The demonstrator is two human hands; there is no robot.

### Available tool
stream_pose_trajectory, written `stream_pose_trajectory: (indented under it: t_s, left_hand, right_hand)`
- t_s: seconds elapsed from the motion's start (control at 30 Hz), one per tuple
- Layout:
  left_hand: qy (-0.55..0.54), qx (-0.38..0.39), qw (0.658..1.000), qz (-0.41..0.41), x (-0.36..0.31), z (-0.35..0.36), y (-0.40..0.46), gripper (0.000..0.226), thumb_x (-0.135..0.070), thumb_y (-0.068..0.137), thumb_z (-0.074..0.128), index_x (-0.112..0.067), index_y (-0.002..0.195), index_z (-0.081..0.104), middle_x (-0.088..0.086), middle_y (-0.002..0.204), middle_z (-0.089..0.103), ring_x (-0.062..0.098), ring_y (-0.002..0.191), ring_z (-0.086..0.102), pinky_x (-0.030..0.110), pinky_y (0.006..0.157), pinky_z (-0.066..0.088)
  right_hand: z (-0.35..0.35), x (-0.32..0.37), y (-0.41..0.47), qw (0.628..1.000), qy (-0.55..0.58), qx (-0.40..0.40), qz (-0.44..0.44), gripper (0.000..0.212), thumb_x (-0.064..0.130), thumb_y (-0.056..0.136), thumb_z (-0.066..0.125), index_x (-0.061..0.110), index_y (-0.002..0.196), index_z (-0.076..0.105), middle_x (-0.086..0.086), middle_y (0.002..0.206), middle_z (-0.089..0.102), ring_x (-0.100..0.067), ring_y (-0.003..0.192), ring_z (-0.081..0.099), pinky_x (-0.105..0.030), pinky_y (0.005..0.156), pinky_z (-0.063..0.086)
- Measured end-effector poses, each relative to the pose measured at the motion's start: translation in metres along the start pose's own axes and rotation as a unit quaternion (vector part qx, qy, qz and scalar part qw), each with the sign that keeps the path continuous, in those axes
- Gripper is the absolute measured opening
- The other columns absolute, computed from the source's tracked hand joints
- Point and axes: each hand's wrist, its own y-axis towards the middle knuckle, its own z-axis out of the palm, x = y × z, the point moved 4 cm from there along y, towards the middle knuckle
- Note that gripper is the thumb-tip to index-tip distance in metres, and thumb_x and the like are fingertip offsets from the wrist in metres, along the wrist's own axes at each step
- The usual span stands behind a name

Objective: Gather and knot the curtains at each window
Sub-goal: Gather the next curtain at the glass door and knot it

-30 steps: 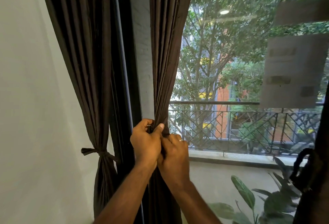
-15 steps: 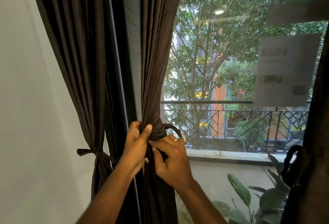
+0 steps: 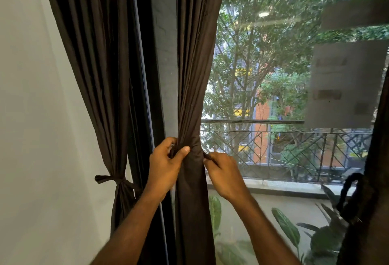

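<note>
The curtain (image 3: 194, 96) hangs gathered at the left edge of the window (image 3: 273, 75), just right of the frame (image 3: 147, 75). The left hand (image 3: 166, 163) is clamped around the bunch at its narrowest point. The right hand (image 3: 223, 172) pinches a thin tie (image 3: 207, 156) at the bunch's right side. The fabric appears soft, light and prone to spreading; grip at the cinched waist and keep the tie taut. Far left, a second curtain (image 3: 101, 75) is already knotted.
</note>
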Motion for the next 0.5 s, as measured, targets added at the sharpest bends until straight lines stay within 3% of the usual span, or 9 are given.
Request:
stream_pose_trajectory:
  t_s: [0.07,0.13,0.17,0.23,0.3,0.4,0.5]
  left_hand:
    - [0.2,-0.066,0.976,0.05,-0.003,-0.005,0.002,0.02,-0.035,0.088,0.076,-0.027,0.08,0.06,-0.005,0.079,0.059,0.01,0.072,0.059,0.031,0.067,0.046]
    - [0.28,-0.108,0.953,0.047,-0.009,-0.008,0.001,0.026,-0.046,0.084,0.076,-0.024,0.082,0.064,-0.002,0.085,0.055,0.018,0.075,0.056,0.034,0.069,0.046]
    - [0.281,-0.109,0.953,0.036,-0.01,-0.009,0.002,0.029,-0.047,0.084,0.076,-0.023,0.08,0.062,-0.001,0.083,0.055,0.02,0.074,0.057,0.035,0.068,0.047]
    - [0.242,-0.104,0.965,0.002,-0.01,-0.01,0.002,0.035,-0.045,0.084,0.077,-0.022,0.071,0.055,-0.003,0.069,0.057,0.019,0.066,0.057,0.034,0.062,0.045]
    - [0.177,-0.104,0.978,-0.03,-0.011,-0.011,-0.002,0.034,-0.038,0.083,0.08,-0.018,0.07,0.055,-0.001,0.063,0.06,0.017,0.061,0.061,0.035,0.059,0.048]
    - [0.052,-0.084,0.992,-0.077,-0.011,-0.007,-0.008,0.026,-0.034,0.092,0.071,-0.012,0.081,0.062,-0.001,0.069,0.069,0.01,0.064,0.07,0.037,0.067,0.059]
    - [-0.043,-0.062,0.99,-0.119,-0.008,-0.006,-0.015,0.031,-0.02,0.103,0.054,-0.005,0.078,0.062,0.004,0.067,0.062,0.017,0.061,0.061,0.041,0.067,0.051]
  right_hand:
    - [0.004,0.008,-0.008,0.978,0.186,0.028,0.088,0.031,0.024,0.089,0.05,0.018,0.063,0.035,0.002,0.056,0.03,-0.015,0.05,0.028,-0.034,0.055,0.019]
    - [0.018,0.013,-0.017,0.907,0.359,0.094,0.199,0.027,0.023,0.095,0.041,0.018,0.069,0.037,0.001,0.058,0.025,-0.016,0.048,0.022,-0.033,0.054,0.015]
    - [0.023,0.015,-0.021,0.88,0.406,0.112,0.221,0.028,0.023,0.099,0.038,0.017,0.071,0.042,0.001,0.057,0.03,-0.016,0.047,0.029,-0.03,0.05,0.019]
    - [0.03,0.019,-0.022,0.86,0.45,0.116,0.208,0.032,0.017,0.105,0.039,0.01,0.078,0.055,-0.007,0.063,0.053,-0.022,0.054,0.056,-0.031,0.05,0.045]
    - [0.034,0.022,-0.022,0.868,0.453,0.106,0.173,0.032,0.013,0.107,0.043,0.003,0.087,0.066,-0.014,0.082,0.07,-0.024,0.078,0.071,-0.04,0.07,0.059]
    - [0.039,0.022,-0.022,0.86,0.475,0.103,0.153,0.028,0.017,0.106,0.049,0.005,0.1,0.073,-0.017,0.103,0.075,-0.026,0.099,0.072,-0.047,0.088,0.059]
    - [0.042,0.025,-0.022,0.824,0.531,0.114,0.16,0.03,0.022,0.105,0.05,0.005,0.104,0.075,-0.022,0.112,0.073,-0.028,0.104,0.072,-0.046,0.087,0.059]
